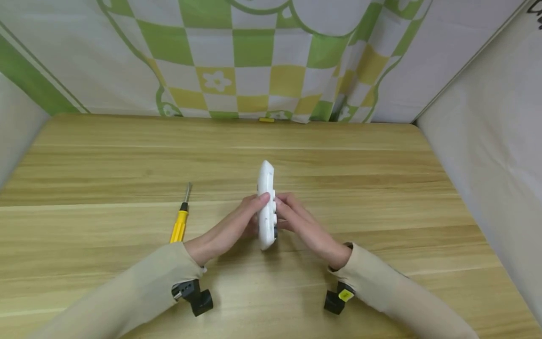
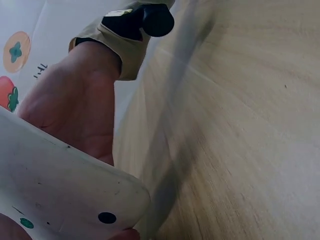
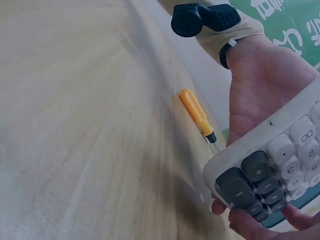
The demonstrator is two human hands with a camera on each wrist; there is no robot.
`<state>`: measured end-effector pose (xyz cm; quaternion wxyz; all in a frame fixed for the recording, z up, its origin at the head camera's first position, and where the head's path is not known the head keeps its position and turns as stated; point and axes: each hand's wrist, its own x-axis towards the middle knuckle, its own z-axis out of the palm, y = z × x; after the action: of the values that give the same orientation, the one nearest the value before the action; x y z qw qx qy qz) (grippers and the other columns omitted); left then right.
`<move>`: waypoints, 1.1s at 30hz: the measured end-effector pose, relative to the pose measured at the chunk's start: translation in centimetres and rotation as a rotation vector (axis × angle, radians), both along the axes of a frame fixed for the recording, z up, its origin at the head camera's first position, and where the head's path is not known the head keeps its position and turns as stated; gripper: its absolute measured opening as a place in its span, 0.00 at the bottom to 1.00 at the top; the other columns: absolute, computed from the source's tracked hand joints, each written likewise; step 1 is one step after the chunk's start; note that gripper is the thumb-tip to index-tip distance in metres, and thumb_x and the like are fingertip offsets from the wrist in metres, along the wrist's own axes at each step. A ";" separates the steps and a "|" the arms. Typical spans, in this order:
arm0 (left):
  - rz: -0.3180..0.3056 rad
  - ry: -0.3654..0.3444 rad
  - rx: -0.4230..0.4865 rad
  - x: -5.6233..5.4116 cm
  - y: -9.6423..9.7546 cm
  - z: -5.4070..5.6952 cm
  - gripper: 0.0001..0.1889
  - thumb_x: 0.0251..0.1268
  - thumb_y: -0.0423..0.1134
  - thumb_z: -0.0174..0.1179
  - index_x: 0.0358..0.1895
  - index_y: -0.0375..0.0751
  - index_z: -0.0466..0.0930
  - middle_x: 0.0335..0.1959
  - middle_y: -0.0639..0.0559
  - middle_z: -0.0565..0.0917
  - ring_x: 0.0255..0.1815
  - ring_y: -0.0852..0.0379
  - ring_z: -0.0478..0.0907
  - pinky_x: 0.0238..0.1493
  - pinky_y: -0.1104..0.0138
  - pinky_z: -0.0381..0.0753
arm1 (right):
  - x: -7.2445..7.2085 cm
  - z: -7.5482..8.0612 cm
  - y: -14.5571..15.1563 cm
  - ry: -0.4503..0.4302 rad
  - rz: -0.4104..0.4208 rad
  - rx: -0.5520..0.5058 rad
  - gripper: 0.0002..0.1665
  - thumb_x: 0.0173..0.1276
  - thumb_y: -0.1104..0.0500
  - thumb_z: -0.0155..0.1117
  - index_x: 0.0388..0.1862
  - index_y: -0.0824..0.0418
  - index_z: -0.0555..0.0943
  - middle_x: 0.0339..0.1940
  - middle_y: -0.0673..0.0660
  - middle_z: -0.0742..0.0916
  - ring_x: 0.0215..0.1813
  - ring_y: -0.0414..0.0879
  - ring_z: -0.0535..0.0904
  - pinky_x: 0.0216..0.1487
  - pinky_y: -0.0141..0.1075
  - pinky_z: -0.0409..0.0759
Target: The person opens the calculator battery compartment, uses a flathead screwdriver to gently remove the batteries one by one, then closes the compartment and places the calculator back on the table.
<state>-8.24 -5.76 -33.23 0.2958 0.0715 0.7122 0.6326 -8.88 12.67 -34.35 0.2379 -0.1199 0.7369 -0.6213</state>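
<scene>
A white calculator with rounded white and dark grey keys stands on edge above the table, its keys facing right. My left hand grips it from the left, thumb over the narrow upper edge. From the key side, fingertips of my right hand touch the calculator; in the right wrist view its fingers lie by the dark keys. The plain back of the calculator, with a dark round spot, fills the lower corner of the left wrist view. Parts of both hands' fingers are hidden behind it.
A yellow-handled screwdriver lies left of the left forearm, tip pointing away. The wooden table reaches back to a checked green and yellow curtain. A small yellow piece lies at the table's far edge.
</scene>
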 end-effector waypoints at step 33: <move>0.045 0.108 0.102 0.5 -1.9 0.1 0.35 0.76 0.55 0.17 0.73 0.32 0.49 0.67 0.32 0.64 0.67 0.39 0.65 0.70 0.49 0.61 | 0.1 -0.7 -0.3 0.059 -0.119 0.181 0.19 0.72 0.59 0.55 0.59 0.62 0.69 0.57 0.67 0.77 0.56 0.58 0.78 0.58 0.45 0.77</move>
<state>-7.76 -7.69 -33.10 0.2388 0.1045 0.6952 0.6699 -8.77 12.41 -35.06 0.1884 -0.0722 0.8025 -0.5615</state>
